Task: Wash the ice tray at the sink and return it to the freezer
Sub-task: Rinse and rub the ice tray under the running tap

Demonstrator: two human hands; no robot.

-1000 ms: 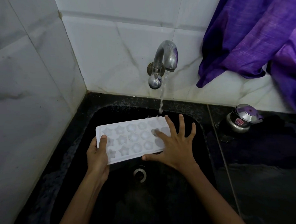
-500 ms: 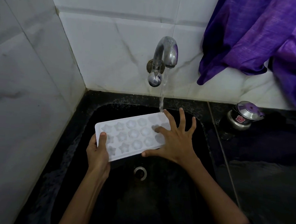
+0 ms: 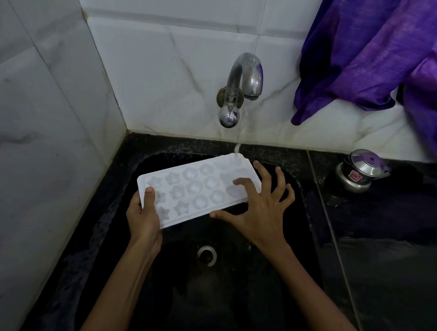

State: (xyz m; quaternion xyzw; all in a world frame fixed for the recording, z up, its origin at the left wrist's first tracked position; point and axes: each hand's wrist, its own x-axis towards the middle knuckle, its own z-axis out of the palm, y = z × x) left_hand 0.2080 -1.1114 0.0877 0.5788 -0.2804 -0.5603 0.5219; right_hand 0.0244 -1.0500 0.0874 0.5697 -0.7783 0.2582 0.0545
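White plastic, moulded with star and round pockets, the ice tray (image 3: 198, 189) is held over the black sink (image 3: 229, 306) with its pockets facing up. Its long axis runs from the left hand (image 3: 144, 217) up and away toward the tap (image 3: 244, 80), slanting rightward, so the far right corner sits directly under the falling water (image 3: 241, 131) while the near left corner is clamped in the left hand. That hand grips the short end: the thumb lies on top of the rim, and the other fingers pass out of sight beneath the tray.

The right hand (image 3: 261, 206) is at the other end, spread wide with fingers apart and only slightly bent. Its forefinger reaches leftward onto the pockets nearest it, and its thumb runs along the tray's near long edge; the remaining fingers fan out past the tray's right end, just beside the stream. It grips nothing, by my reading; it touches and rubs rather than holds.

Judging from this, the washing is under way and the freezer part is not yet begun. The right hand is the nearer one to the wet end, so it is the natural one to scrub along the rows toward the left hand, which carries all the weight.

Off beyond the right hand, a small steel pot (image 3: 360, 174) stands on the dark bench (image 3: 398, 266), and purple cloth (image 3: 385, 52) hangs above it. The drain (image 3: 206, 255) lies below the tray.
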